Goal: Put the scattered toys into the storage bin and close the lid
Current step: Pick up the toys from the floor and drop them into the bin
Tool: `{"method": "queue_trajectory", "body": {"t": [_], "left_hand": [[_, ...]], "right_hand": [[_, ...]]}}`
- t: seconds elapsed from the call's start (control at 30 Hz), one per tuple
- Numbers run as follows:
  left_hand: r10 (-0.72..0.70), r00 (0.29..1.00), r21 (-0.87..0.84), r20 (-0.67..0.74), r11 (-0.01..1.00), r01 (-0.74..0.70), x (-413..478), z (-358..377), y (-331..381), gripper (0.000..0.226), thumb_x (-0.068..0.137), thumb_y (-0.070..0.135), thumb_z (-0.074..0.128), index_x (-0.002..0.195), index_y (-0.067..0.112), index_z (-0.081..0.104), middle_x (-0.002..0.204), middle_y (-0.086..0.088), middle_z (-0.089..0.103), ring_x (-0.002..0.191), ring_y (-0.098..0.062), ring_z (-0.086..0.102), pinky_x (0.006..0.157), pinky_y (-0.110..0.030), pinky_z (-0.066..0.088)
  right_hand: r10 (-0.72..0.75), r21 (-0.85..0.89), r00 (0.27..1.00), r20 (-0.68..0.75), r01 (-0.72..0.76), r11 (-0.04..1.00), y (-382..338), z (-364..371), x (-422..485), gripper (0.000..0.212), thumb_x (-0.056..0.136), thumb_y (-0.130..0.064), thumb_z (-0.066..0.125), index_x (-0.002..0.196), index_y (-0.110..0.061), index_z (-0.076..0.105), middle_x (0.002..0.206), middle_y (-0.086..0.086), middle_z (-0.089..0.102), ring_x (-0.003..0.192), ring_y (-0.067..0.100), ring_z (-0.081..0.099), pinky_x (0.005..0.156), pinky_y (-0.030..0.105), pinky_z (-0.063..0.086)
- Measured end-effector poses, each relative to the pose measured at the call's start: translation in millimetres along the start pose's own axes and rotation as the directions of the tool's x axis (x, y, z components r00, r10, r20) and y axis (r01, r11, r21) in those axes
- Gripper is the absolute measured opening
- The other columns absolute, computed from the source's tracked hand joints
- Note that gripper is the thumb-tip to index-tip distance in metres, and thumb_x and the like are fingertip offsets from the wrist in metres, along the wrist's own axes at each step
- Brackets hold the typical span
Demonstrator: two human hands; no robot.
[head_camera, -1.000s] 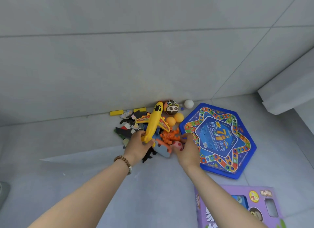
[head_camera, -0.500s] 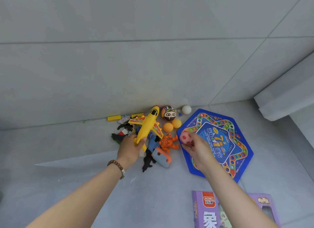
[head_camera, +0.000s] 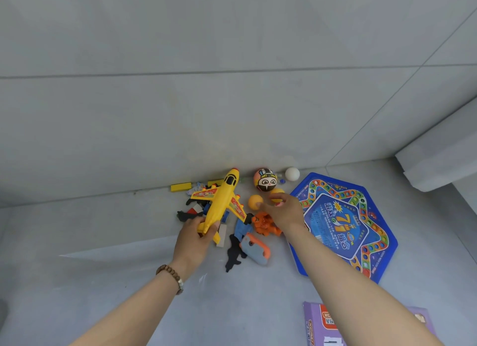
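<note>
Toys (head_camera: 263,223) heaped by wall (head_camera: 232,113); left hand (head_camera: 193,236) grips yellow airplane (head_camera: 222,201); right hand (head_camera: 286,211) grasp unclear.

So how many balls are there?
4: white ball by the wall, face ball left of it, one orange ball by the fingers of the right hand, a second orange ball behind that hand. Others may be hidden.

Grey tiled wall (head_camera: 232,36) fills the upper frame, meeting the grey floor (head_camera: 77,307) below; a white ledge (head_camera: 444,160) projects at the right edge.
</note>
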State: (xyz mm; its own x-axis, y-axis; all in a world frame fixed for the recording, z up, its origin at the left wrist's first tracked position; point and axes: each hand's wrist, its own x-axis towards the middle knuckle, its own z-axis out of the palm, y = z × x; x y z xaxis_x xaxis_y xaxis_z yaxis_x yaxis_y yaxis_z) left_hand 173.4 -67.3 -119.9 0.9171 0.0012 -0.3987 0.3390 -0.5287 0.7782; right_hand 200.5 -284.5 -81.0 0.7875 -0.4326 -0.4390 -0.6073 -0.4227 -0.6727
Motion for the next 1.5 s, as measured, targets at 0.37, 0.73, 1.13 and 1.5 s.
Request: {"method": "queue_trajectory", "body": {"t": [0.37,0.73,1.13,1.5], "left_hand": [[0.000,1.000,0.040,-0.018,0.999,0.000,-1.6,2.6,6.5,0.027,0.090,0.042,0.056,0.097,0.016,0.060,0.092,-0.004,0.053,0.080,-0.014,0.052,0.065,-0.023,0.037],[0.012,0.998,0.079,0.054,0.997,-0.017,6.3,-1.9,7.2,0.020,0.091,0.040,0.055,0.090,0.020,0.060,0.089,-0.004,0.057,0.077,-0.014,0.054,0.063,-0.025,0.038],[-0.001,0.992,0.030,0.122,1.000,-0.003,6.0,-12.4,4.5,0.024,0.092,0.039,0.054,0.095,0.017,0.062,0.088,-0.005,0.061,0.081,-0.018,0.057,0.073,-0.032,0.047],[-0.006,1.000,0.012,-0.024,1.000,0.006,-15.8,-59.8,-22.0,0.020,0.091,0.036,0.057,0.087,0.018,0.063,0.074,-0.001,0.049,0.064,-0.013,0.045,0.056,-0.023,0.031]], "right_hand": [[-0.036,-0.249,0.993,-0.108,0.008,0.968,-25.6,25.1,-4.3,0.052,0.075,-0.056,0.067,0.118,-0.026,0.063,0.112,-0.003,0.065,0.104,0.018,0.060,0.069,0.026,0.038],[0.115,0.019,0.993,0.014,-0.116,0.993,-34.6,40.8,9.3,0.041,0.082,-0.052,0.060,0.058,-0.020,0.055,0.053,-0.003,0.055,0.057,0.012,0.052,0.058,0.026,0.043],[0.092,0.204,0.964,0.248,-0.145,0.968,-29.2,44.1,7.4,0.036,0.088,-0.047,0.058,0.074,-0.014,0.057,0.058,0.002,0.048,0.051,0.013,0.045,0.047,0.022,0.040],[-0.084,-0.075,0.973,0.215,0.102,0.992,-16.8,49.6,-3.0,0.039,0.079,-0.041,0.071,0.111,-0.022,0.061,0.099,0.001,0.064,0.073,0.011,0.061,0.060,0.022,0.049]]}}
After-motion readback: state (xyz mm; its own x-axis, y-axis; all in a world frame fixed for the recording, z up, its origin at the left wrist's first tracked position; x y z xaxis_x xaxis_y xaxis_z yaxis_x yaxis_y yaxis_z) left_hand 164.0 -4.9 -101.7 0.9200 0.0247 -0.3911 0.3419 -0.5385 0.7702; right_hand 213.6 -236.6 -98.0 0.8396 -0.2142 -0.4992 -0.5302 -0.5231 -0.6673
